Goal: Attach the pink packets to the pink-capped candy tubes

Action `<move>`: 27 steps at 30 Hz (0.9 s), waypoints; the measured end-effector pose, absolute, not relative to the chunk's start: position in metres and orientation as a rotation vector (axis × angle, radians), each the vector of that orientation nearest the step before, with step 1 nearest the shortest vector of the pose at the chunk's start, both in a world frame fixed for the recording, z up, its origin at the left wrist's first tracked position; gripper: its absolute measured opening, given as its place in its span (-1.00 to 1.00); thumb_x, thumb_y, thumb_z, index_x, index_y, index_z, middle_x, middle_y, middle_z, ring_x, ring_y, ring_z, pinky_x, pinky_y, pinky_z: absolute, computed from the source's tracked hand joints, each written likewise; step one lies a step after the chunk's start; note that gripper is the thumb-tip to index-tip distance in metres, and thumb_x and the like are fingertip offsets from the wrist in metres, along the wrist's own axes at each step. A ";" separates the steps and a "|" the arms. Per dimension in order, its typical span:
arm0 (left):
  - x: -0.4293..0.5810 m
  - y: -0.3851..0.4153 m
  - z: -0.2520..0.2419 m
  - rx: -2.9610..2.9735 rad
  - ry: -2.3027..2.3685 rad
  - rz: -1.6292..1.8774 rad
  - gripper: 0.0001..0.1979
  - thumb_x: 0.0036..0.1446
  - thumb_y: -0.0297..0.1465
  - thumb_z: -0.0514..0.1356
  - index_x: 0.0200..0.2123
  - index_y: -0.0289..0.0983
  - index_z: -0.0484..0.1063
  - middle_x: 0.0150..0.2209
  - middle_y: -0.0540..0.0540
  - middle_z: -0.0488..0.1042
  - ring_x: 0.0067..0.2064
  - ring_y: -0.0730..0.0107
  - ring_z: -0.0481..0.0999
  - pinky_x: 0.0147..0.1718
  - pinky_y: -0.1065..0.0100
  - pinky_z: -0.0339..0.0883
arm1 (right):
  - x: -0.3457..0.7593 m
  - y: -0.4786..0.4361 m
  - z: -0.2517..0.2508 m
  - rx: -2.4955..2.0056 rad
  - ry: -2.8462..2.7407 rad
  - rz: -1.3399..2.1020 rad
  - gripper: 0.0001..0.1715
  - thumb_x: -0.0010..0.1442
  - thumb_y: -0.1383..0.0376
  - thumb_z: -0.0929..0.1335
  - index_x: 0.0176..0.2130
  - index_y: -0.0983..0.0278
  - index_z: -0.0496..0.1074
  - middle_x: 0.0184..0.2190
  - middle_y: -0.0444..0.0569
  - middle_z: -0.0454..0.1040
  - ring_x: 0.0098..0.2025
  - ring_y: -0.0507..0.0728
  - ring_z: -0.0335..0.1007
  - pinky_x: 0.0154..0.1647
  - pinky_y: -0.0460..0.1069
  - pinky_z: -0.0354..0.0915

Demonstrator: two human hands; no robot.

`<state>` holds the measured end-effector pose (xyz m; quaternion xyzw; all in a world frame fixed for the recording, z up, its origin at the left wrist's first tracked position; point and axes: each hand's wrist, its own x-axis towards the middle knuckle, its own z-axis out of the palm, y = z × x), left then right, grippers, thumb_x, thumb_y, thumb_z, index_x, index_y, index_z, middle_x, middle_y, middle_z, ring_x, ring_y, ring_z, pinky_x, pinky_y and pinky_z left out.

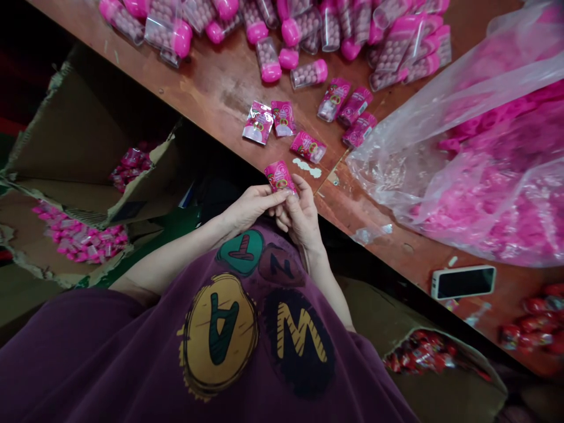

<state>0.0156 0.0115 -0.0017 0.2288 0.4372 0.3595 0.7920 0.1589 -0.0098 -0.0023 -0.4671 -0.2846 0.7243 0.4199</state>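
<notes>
We find the pink packet (277, 175) at the near edge of the surface (211, 82), its lower end pinched between the fingers of both the left hand (248, 207) and the right hand (307, 216). From there we record the three nearest loose packets (259, 123) at eleven to two o'clock, lying between the hands and the pink-capped tubes (305, 75) around twelve. A clear bag (484, 182) of pink pieces obstructs the surface at three, with a phone (464, 282) at four and open cartons (48, 135) near nine.

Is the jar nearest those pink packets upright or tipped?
Tipped: the clear jar lies on its side on the table, pink cap pointing right.
</notes>
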 end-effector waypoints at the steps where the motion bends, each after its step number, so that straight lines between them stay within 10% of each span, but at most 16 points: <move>1: 0.016 0.011 -0.002 0.502 0.928 0.752 -0.56 0.14 -0.08 0.46 -0.50 -0.31 0.49 -0.56 -0.03 0.44 -0.51 0.51 0.36 -0.46 0.36 0.19 | 0.160 -0.009 -0.004 -1.168 -0.725 1.823 -0.16 0.21 -0.18 0.48 0.28 -0.01 0.16 -0.56 -0.36 0.36 -0.72 -0.08 -0.16 -0.76 -0.12 -0.09; 12: 0.012 0.024 0.001 0.565 0.860 0.653 -0.46 0.14 0.02 0.41 -0.57 -0.30 0.41 -0.59 -0.02 0.41 -0.50 0.47 0.43 -0.40 0.38 0.29 | 0.163 0.004 -0.008 -1.034 -0.714 1.944 -0.34 0.30 -0.13 0.44 0.17 0.15 0.27 -0.54 -0.29 0.52 -0.75 -0.11 -0.04 -0.75 -0.17 0.08; 18: 0.012 0.029 0.008 0.493 0.920 0.720 -0.55 0.17 -0.14 0.44 0.02 -0.29 0.60 -0.01 -0.20 0.67 -0.40 0.51 0.55 -0.22 0.34 0.40 | 0.200 0.051 0.017 -1.302 -1.033 1.314 -0.54 0.39 -0.03 0.37 0.15 0.12 0.38 -0.41 -0.21 0.51 -0.64 -0.06 0.15 -0.62 -0.12 0.20; 23: 0.011 0.027 0.000 0.452 0.991 0.711 -0.56 0.12 -0.09 0.46 -0.08 -0.30 0.64 -0.11 -0.22 0.70 -0.42 0.46 0.55 -0.29 0.34 0.37 | 0.222 0.090 0.030 -1.753 -1.540 0.491 -0.31 0.36 0.08 0.39 0.37 0.23 0.30 -0.25 0.03 0.58 -0.33 0.19 0.49 -0.25 0.09 0.44; 27: 0.007 0.035 0.005 0.504 1.049 0.789 -0.58 0.16 -0.09 0.42 -0.09 -0.31 0.64 -0.19 -0.17 0.69 -0.47 0.51 0.47 -0.34 0.36 0.30 | 0.194 0.129 0.030 -1.670 -1.843 0.441 -0.51 0.46 0.13 0.28 0.26 0.26 0.43 -0.07 0.16 0.64 -0.10 0.28 0.59 0.00 0.19 0.46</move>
